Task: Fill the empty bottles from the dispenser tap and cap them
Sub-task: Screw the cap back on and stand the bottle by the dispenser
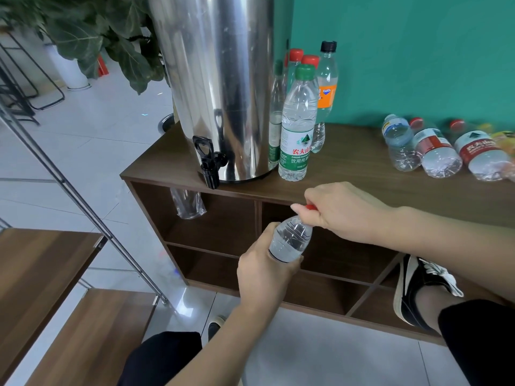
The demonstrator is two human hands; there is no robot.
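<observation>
From the head camera, the left hand [264, 270] grips the body of a clear bottle [291, 238] in front of the cabinet, at about 6 o'clock from the dispenser; the bottle tilts with its neck toward 1 o'clock. The right hand [344, 211] has its fingers curled over the red cap [310, 207] at the bottle's mouth, pinching it; whether the cap is fully seated cannot be told.

The steel dispenser [220, 87] stands on the left end of the wooden cabinet top [354, 162], its black tap [209, 162] hanging over the front edge. A clear plastic bag [188, 203] hangs in the open shelf below the tap.

At 3 o'clock from the dispenser, touching or just beside it, a group of capped bottles stands upright: a green-capped bottle [296, 126] in front, red-capped ones and an orange-labelled bottle [326, 93] behind. Well apart, toward 3 o'clock along the top, several bottles [434, 149] lie on their sides against the teal wall [404, 51].

A leafy plant [92, 34] stands at 10 o'clock from the dispenser.
</observation>
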